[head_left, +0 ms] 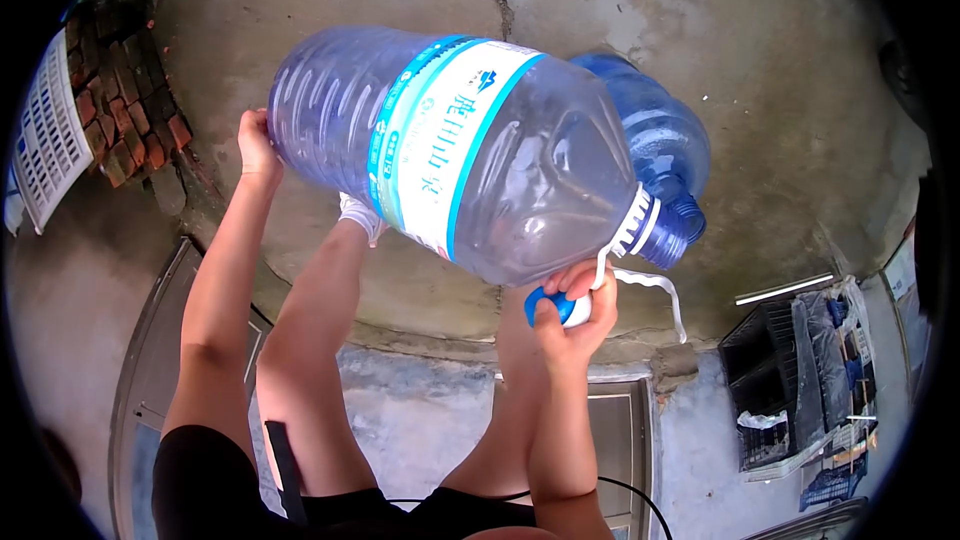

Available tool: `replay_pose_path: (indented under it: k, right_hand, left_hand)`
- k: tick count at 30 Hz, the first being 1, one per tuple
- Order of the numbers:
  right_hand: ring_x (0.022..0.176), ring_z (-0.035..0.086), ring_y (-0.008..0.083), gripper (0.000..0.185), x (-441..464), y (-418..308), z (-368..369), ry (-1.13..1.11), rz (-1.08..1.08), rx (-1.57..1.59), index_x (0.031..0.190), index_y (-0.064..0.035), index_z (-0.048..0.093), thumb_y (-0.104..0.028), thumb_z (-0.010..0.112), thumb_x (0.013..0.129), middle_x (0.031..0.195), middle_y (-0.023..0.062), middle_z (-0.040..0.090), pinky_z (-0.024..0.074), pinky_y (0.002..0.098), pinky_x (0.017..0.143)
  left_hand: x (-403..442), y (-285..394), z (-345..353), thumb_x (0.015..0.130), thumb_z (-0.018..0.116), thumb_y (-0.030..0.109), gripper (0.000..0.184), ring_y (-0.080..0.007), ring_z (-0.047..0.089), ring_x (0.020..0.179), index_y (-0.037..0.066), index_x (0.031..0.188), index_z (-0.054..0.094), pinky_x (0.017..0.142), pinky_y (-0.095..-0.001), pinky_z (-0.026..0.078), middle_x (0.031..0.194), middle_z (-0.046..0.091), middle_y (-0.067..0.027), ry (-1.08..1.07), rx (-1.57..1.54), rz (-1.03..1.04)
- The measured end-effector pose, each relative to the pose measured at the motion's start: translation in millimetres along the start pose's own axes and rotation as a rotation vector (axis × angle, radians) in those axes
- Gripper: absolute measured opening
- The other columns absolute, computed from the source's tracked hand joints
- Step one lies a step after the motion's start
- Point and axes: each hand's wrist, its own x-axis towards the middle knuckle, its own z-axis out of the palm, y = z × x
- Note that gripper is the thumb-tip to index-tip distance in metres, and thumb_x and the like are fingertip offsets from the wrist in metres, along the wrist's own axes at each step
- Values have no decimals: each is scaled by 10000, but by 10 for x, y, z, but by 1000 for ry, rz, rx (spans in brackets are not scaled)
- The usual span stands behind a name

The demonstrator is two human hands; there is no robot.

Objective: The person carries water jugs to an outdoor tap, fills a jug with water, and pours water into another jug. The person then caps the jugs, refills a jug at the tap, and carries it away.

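A large clear plastic bottle [540, 170] with a blue and white label lies tilted across the view, its uncapped neck toward the lower right. My left hand [259, 148] is closed on the bottle's base end. Near the neck, my right hand [577, 315] has its fingers closed around a blue and white cap [560, 308]. A white strip [655, 283] hangs by the neck, beside that hand. Behind the large bottle, a blue water bottle [665, 135] is partly hidden.
Stacked red bricks [125, 110] and a white plastic crate [52, 135] are at the left. Black crates [760, 370] with plastic sheeting stand at the lower right. My legs are below the bottle, over a concrete floor [790, 70]. A black cable [635, 490] curves at the bottom.
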Motion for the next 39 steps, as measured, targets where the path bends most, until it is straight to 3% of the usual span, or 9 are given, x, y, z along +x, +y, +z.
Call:
replay_pose_path:
  k: [9, 18, 21, 24, 26, 28, 30, 35, 39]
  right_hand:
    - [698, 517, 179, 313, -131, -285, 379, -121, -32, 15, 820, -77, 435, 32, 615, 588, 795, 76, 468, 498, 333, 662]
    - [696, 504, 166, 301, -273, -498, 660, -243, 20, -25, 829, -85, 419, -53, 674, 673, 788, 71, 452, 492, 338, 658]
    - [708, 512, 172, 306, -312, -523, 721, -249, 26, 37, 831, -88, 421, -57, 684, 677, 790, 72, 455, 492, 334, 658]
    - [740, 524, 185, 299, -418, -536, 871, -333, 79, 90, 843, -77, 438, -29, 682, 678, 805, 74, 464, 494, 334, 673]
    - [737, 519, 186, 300, -525, -560, 1057, -406, 110, 84, 854, -75, 446, 1, 666, 664, 815, 75, 471, 495, 338, 677]
    - [734, 511, 190, 300, -650, -553, 1267, -404, 141, 136, 856, -76, 451, 35, 638, 650, 828, 79, 483, 499, 338, 672]
    - [720, 500, 165, 311, -749, -540, 1440, -417, 133, 99, 865, -69, 453, 54, 630, 640, 835, 73, 488, 485, 315, 667]
    - [699, 502, 126, 315, -1144, -367, 1911, -485, 368, -5, 869, -62, 462, 21, 660, 639, 783, 41, 484, 429, 279, 633]
    - [688, 512, 158, 309, -1278, -280, 2198, -467, 299, -59, 861, -62, 461, -1, 656, 629, 761, 37, 484, 427, 300, 622]
  left_hand:
    - [252, -562, 350, 829, 430, 295, 333, -239, 592, 741, 15, 811, 609, 749, -358, 490, 812, 655, -111, -122, -33, -210]
    - [528, -1381, 406, 843, 427, 336, 354, -236, 583, 786, 30, 852, 605, 784, -348, 473, 855, 652, -112, -74, -86, -330]
    - [805, -1673, 195, 856, 425, 384, 406, -188, 552, 898, 55, 945, 645, 849, -292, 399, 970, 650, -76, -249, 52, -329]
    - [397, -1064, 383, 872, 433, 416, 429, -199, 565, 909, 71, 1000, 653, 843, -301, 405, 1008, 648, -75, -197, 318, -314]
    - [457, -997, 91, 887, 440, 495, 542, -224, 581, 1059, 74, 1168, 635, 928, -329, 409, 1148, 645, -107, -255, 553, -323]
    - [77, -670, -171, 889, 470, 535, 632, -235, 529, 1219, 73, 1313, 551, 1023, -339, 376, 1278, 596, -144, -239, 1011, -1]
    - [-190, -483, -611, 885, 524, 509, 646, -244, 503, 1264, 76, 1364, 496, 1053, -349, 365, 1331, 551, -171, -298, 1003, -16]
    - [-978, -419, -1998, 871, 570, 345, 538, -178, 616, 1036, 64, 1328, 533, 913, -297, 453, 1113, 673, -107, -273, 1022, -207]
    - [-1784, -757, -3032, 873, 553, 270, 457, -153, 634, 894, 62, 1280, 574, 822, -287, 485, 978, 700, -77, -225, 1056, -308]
